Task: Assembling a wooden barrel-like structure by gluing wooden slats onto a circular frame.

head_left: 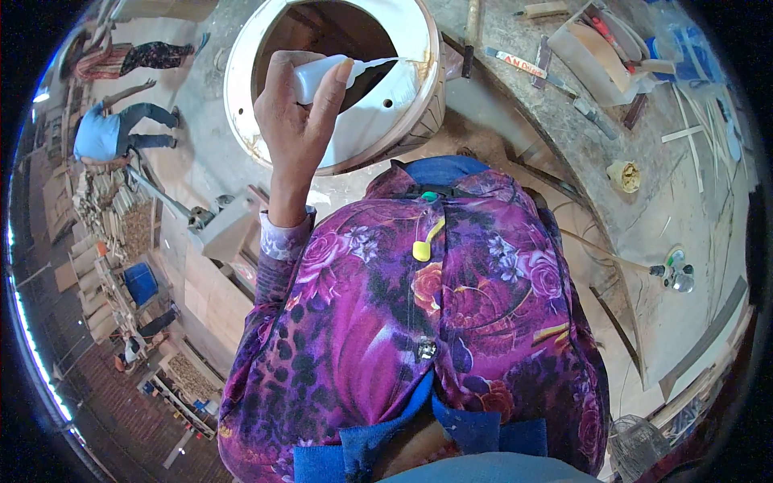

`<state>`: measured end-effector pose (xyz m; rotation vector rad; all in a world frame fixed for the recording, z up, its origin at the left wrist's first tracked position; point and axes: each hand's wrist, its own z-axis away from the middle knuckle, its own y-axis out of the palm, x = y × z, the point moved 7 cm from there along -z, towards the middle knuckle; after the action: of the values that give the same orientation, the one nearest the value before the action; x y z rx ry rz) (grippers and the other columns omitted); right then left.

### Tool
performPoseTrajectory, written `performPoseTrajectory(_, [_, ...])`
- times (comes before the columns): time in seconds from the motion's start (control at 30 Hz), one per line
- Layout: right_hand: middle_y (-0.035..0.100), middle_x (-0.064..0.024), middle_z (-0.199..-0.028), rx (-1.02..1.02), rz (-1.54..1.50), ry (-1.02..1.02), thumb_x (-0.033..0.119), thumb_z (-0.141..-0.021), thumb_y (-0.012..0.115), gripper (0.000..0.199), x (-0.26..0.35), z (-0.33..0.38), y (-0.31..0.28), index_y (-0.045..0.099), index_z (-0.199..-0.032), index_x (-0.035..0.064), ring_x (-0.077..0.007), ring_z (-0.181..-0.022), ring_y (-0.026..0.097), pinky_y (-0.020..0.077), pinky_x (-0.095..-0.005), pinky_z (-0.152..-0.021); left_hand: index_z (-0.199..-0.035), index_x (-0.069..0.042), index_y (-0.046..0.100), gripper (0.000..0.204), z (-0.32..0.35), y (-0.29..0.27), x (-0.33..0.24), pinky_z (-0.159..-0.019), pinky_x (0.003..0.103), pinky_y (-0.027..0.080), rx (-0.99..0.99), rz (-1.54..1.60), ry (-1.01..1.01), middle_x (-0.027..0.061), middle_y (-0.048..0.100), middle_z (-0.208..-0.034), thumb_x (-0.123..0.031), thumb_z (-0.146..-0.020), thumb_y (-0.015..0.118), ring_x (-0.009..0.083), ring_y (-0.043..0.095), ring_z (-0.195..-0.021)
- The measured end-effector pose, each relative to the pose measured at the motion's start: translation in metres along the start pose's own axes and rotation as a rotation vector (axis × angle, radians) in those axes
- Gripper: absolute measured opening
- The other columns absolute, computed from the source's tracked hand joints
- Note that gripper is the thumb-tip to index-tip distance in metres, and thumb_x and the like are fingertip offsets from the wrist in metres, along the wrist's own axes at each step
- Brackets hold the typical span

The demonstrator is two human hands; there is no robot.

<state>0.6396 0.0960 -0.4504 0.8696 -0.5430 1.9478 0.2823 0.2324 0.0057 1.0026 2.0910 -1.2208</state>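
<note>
The left hand (294, 121) has its fingers wrapped around a white squeeze bottle (334, 74) lying level, nozzle pointing right.

Below the white round frame (258, 88) with its pale wooden edge, a white squeeze bottle (318, 76) shows above a purple, pink-flowered, leopard-spotted garment (419, 322).

**Workshop surroundings**

Grey, dusty counter (644, 217) strewn with wood strips (692, 133), scraps and hand tools. Left: stacked timber pieces (121, 209) and a blue bin (141, 282) on a brick-patterned floor (105, 402). A person in a blue shirt (101, 133) bends over nearby. Bright daylight along the far left edge.
</note>
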Motion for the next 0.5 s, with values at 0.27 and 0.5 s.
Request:
performPoseTrajectory(0.27, [0.06,-0.0136,-0.129,0.008,-0.069,0.0,0.03,-0.095,0.057,0.045,-0.007,0.002,0.004,0.054,-0.134,0.0093,-0.0246,-0.117,0.058,0.0455,-0.0341,-0.1,-0.096,0.0,0.059,0.031,0.004,-0.005,0.008,-0.06,0.026,0.049,-0.064,0.034,-0.07,0.011,0.066,-0.081,-0.026,-0.088,0.072,0.0142,0.065,-0.073])
performPoseTrajectory(0.5, [0.061,-0.0134,-0.129,0.022,-0.125,0.0,0.03,-0.095,0.056,0.044,-0.01,0.002,0.009,0.055,-0.134,0.0091,-0.0241,-0.117,0.058,0.0455,-0.0338,-0.1,-0.095,0.0,0.06,0.03,0.007,-0.001,0.016,-0.06,0.025,0.049,-0.052,-0.034,-0.112,0.0098,0.066,-0.079,-0.027,-0.089,0.072,0.0129,0.064,-0.071])
